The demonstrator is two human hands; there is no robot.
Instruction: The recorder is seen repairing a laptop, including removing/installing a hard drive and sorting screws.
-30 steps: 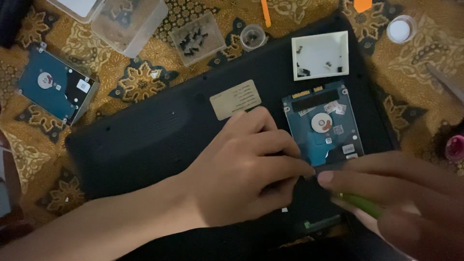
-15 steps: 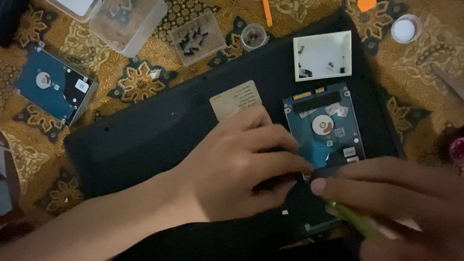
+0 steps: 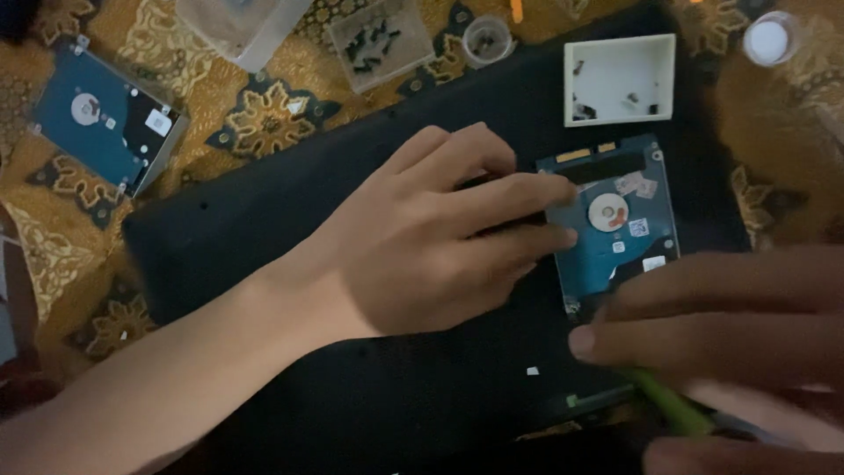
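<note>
From the head camera, a blue, rectangular hard drive (image 3: 611, 224) with its circuit board and a round silver hub facing up lies in a bay of the black upturned laptop base (image 3: 264, 220), toward the laptop's right side. Small white labels dot the board, and a black strip crosses its top edge below two gold contacts.

The left hand (image 3: 422, 237) lies flat on the laptop, fingers stretched out and close together, their tips touching the drive's left edge; it grips nothing. The right hand (image 3: 730, 343), blurred at the lower right, is closed around a green-handled tool (image 3: 673, 405) just below the drive's lower corner.

Above the drive a white square plastic tray (image 3: 620, 79) with a few small screws sits on the laptop. On the gold patterned cloth (image 3: 264, 123) to the far left lies a second blue hard drive (image 3: 105, 127), with a clear screw box (image 3: 380, 40) near the top.

Against half a second ago, the left hand now covers the pale label on the laptop, and the right hand sits slightly further right of the drive.
</note>
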